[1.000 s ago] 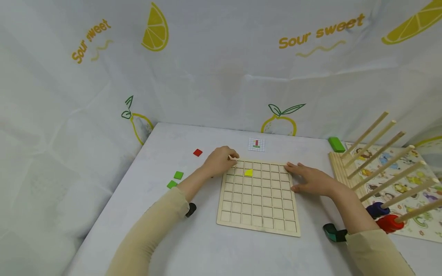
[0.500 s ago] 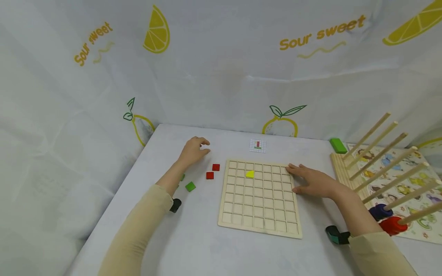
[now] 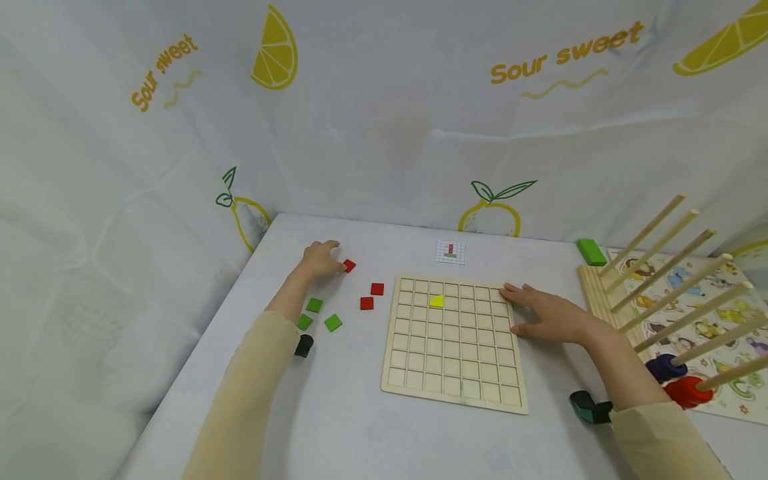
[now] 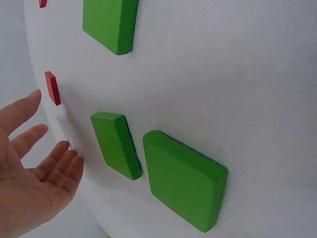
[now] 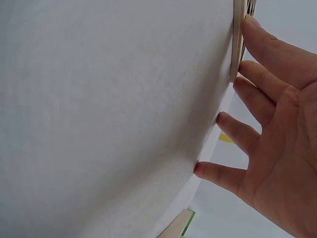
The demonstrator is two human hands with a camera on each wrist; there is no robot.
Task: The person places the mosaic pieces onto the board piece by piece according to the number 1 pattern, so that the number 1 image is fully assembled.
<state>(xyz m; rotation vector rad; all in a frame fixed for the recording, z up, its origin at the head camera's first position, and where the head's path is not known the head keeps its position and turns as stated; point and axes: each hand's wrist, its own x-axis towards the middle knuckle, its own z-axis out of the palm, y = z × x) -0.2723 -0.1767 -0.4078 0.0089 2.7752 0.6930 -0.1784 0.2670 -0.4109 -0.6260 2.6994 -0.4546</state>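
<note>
White backdrop [image 3: 384, 133] across the far side, lemons and "Sour sweet" all over it, and in front of it the pale tabletop [image 3: 336, 420]! Centre stage, the wooden grid board [image 3: 453, 347] lies flat, while over at the right the picture board [image 3: 708, 329] sits behind and under the leaning pegs of a wooden peg rack [image 3: 594, 287].

Here's the right hand [image 3: 543, 315]: fingers spread, gripping nothing, thumb and forefinger against the grid board's right edge near its far corner. And the left hand [image 3: 319, 262], far left, open with fingers apart and loosely bent, nothing in its grasp! A fingertip is right by a red tile [image 3: 350, 266]; whether it touches, I can't tell.

Beyond the grid board, the small pattern card [image 3: 450, 252]; far right, a green block [image 3: 591, 253]. Left of the board, two more red tiles [image 3: 367, 303], then three green tiles [image 3: 333, 323] nearer the left sleeve. And the yellow piece [image 3: 437, 301]: second row from the far edge, third square from the left!
</note>
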